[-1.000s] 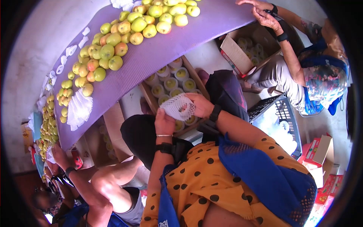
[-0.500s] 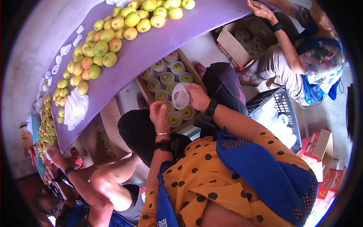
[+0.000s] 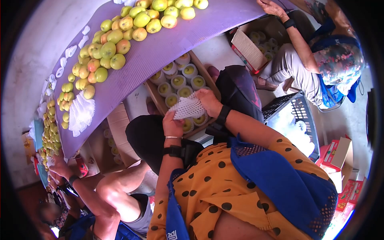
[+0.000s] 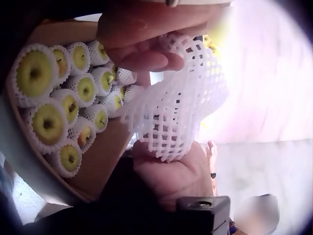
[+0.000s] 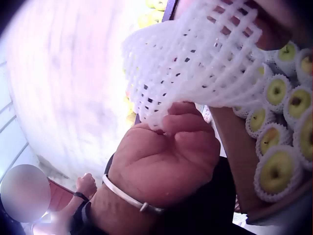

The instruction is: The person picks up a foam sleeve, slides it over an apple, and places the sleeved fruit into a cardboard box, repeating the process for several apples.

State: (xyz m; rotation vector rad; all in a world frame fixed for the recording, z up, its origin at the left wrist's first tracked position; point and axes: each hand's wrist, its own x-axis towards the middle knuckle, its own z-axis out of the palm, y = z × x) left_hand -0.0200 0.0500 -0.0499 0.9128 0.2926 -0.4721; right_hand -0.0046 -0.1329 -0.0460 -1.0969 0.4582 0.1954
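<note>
A white foam net sleeve (image 3: 188, 107) is stretched between the two hands above a box of apples. My left hand (image 3: 173, 125) pinches its lower left end; in the left wrist view that left hand (image 4: 151, 36) is at the top, fingers curled at the mesh (image 4: 171, 107). My right hand (image 3: 209, 103) grips the opposite end, and its curled fingers show at the bottom of the left wrist view. The net (image 5: 195, 58) looks flattened, with no apple visible inside. Under the hands, the cardboard box (image 3: 158, 97) holds several netted apples (image 3: 178, 81).
A purple-covered table (image 3: 160, 50) carries loose apples (image 3: 108, 50) and a stack of white nets (image 3: 82, 112). A black crate (image 3: 310, 116) of white material stands at right. Other people sit at both sides, near open boxes (image 3: 250, 50) (image 3: 120, 124).
Half a second ago my left hand was apart from the net, which hung from my right hand. Now the left hand holds it too, and the net is drawn out between both.
</note>
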